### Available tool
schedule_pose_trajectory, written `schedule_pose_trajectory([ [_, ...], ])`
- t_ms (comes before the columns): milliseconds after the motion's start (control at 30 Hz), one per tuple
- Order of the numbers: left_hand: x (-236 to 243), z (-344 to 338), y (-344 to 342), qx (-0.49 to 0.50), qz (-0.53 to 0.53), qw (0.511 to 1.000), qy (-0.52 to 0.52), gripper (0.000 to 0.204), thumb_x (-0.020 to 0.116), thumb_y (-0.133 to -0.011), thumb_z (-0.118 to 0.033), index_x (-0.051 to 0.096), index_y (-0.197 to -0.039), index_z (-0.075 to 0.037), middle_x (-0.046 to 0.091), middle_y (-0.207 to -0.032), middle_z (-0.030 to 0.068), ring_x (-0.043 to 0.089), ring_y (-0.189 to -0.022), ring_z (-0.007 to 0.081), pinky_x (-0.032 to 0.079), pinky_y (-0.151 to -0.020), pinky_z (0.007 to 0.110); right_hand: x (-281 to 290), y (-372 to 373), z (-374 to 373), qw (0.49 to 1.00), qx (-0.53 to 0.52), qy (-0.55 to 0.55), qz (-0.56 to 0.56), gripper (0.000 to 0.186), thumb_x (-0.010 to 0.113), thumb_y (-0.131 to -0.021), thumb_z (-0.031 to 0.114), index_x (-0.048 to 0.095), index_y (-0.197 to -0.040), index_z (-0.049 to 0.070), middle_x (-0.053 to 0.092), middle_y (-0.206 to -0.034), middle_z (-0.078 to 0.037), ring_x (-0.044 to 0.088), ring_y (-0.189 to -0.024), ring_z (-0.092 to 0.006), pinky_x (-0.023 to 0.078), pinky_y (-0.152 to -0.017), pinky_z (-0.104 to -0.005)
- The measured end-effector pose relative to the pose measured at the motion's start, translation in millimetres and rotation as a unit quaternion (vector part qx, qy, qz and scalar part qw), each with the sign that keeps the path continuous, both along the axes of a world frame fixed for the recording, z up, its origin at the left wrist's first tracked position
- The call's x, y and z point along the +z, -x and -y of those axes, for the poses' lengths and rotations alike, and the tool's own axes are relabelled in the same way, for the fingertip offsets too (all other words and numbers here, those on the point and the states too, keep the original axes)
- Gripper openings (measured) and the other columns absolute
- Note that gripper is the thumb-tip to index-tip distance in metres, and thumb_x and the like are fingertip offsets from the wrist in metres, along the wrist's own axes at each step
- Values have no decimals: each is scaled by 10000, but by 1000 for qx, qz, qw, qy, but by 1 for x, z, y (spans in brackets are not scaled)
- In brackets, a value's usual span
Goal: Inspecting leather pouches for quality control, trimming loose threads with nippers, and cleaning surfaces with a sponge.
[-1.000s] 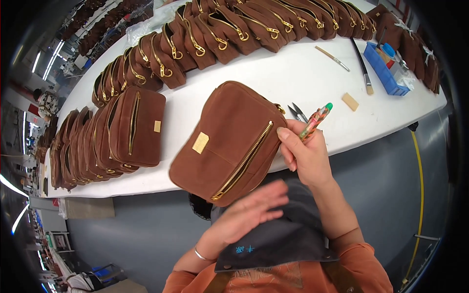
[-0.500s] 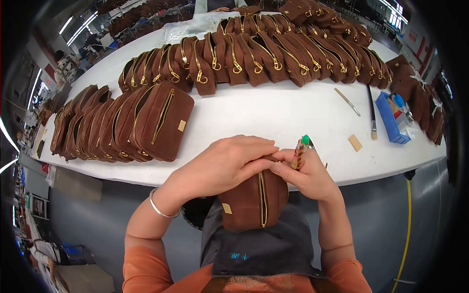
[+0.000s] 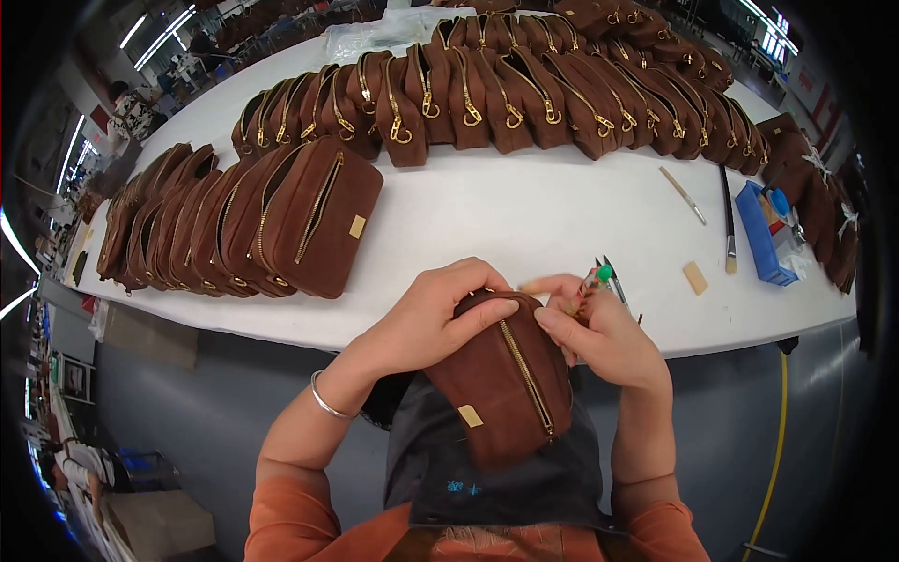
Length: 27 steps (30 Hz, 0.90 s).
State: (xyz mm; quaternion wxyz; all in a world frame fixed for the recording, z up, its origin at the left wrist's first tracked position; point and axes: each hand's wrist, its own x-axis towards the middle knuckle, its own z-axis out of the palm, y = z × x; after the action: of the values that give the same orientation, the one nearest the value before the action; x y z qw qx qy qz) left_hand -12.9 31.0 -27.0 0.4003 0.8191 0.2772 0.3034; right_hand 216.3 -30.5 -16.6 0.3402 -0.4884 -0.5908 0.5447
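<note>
A brown pouch with a brass zipper down its middle and a small tan patch is tilted over my apron at the table's near edge. My left hand grips its upper end, thumb across the top near the zipper. My right hand, fingers curled and partly blurred, is at the pouch's upper right edge, thumb against or very near it. A slim striped tool with a green end sticks up from that hand. Dark pointed tips show behind it; whether they belong to it I cannot tell.
Several brown pouches stand packed at the left, and a long row of them crosses the back. At the right lie a thin brush, a wider brush, a tan block and a blue tray.
The pouch has turned, its lower end swinging right. My left thumb has come over its top. My right hand has shifted slightly right, its fingers lifting apart from the left hand's.
</note>
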Motion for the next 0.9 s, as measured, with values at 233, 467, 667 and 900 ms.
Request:
schedule_pose_trajectory([
  [233, -17, -8, 2, 45, 12, 991, 124, 246, 634, -995, -256, 661, -979, -12, 629, -824, 25, 549, -757, 90, 469, -701, 256, -3, -10, 1, 974, -112, -136, -145, 247, 526, -1033, 121, 612, -1193, -46, 727, -996, -115, 616, -809, -88, 511, -685, -233],
  [467, -25, -14, -1, -2, 100, 966, 240, 266, 597, -1027, -293, 656, -996, -35, 595, -930, -14, 530, -851, 66, 452, -770, 240, -10, 16, -8, 962, -109, -102, -230, 156, 621, -976, 49, 624, -1106, -36, 727, -1022, -152, 692, -922, -148, 566, -765, -256],
  [667, -25, -11, -7, 9, 91, 958, 273, 336, 559, -1044, -334, 656, -1022, -14, 594, -945, -3, 523, -863, 62, 448, -770, 239, -19, 20, -15, 955, -132, -110, -240, 138, 702, -909, 2, 633, -1025, -27, 717, -949, -121, 716, -913, -172, 585, -703, -247],
  [900, -31, -13, -10, -12, 110, 938, 329, 368, 546, -1048, -376, 659, -1005, -29, 589, -853, -51, 501, -810, 27, 446, -732, 217, -22, 27, -11, 959, -144, -157, -186, 107, 732, -893, 11, 668, -974, -17, 704, -876, -60, 673, -785, -106, 532, -665, -219],
])
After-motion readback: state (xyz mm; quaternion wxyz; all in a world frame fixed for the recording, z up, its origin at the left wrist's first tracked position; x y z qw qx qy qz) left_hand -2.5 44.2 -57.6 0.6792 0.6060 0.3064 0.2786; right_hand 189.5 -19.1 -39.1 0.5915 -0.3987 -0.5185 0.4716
